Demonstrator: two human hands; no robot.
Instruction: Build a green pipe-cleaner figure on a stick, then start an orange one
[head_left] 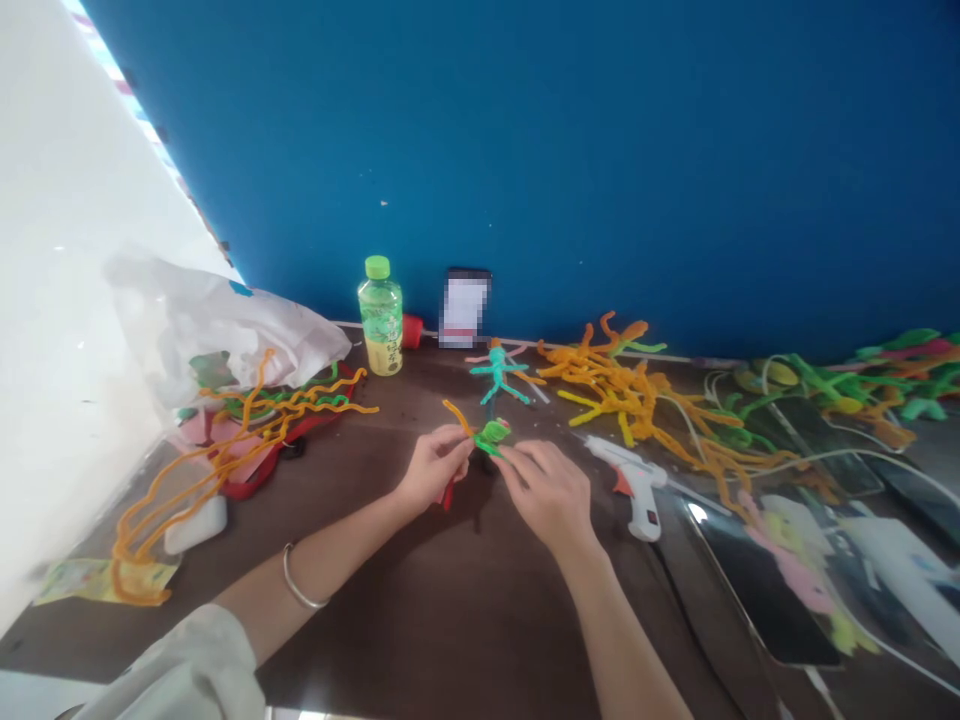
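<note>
My left hand (435, 466) and my right hand (546, 492) meet over the dark brown table (420, 600). Both pinch a small green pipe-cleaner piece (493, 435) with an orange pipe cleaner (457, 415) sticking out of it to the left. A red bit shows under my left hand's fingers. A silver bangle (300, 585) sits on my left wrist. Just behind the hands lies a teal pipe-cleaner figure (499, 375).
A white glue gun (636, 484) lies right of my right hand. Orange pipe cleaners (637, 395) are heaped behind it. A green-capped bottle (381, 318) stands at the blue wall. A white plastic bag (225, 330) and wavy orange pipe cleaners (225, 450) lie left. Tablets (765, 580) lie right.
</note>
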